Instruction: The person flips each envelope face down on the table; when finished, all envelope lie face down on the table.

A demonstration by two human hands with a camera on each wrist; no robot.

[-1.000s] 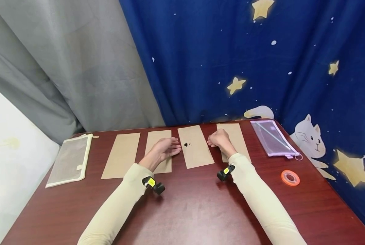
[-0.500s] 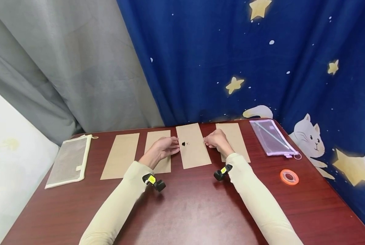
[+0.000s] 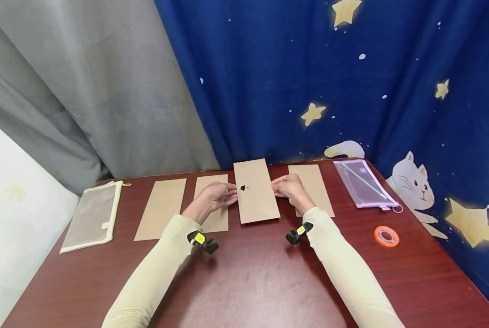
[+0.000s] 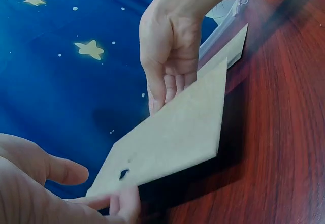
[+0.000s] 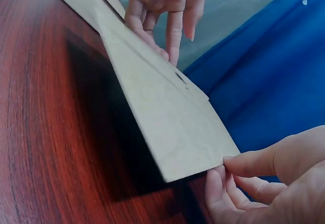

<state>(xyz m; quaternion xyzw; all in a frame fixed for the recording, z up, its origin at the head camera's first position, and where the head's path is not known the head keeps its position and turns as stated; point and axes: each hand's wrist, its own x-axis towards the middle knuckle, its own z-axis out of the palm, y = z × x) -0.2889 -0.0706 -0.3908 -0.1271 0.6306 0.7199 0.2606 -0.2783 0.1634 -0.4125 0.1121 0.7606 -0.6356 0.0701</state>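
Above table point(image 3: 248, 273): brown paper rectangle point(image 3: 258, 200), right edge pinched by right hand point(image 3: 291, 188), left edge against left hand point(image 3: 215, 197), fingers extended.

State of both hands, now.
Left hand: open, touching the marked brown paper at its left edge.
Right hand: closed, pinching that paper's right edge.

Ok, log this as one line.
Right hand: pinching marked paper by edge | left hand: touching opposite edge | paper: off table
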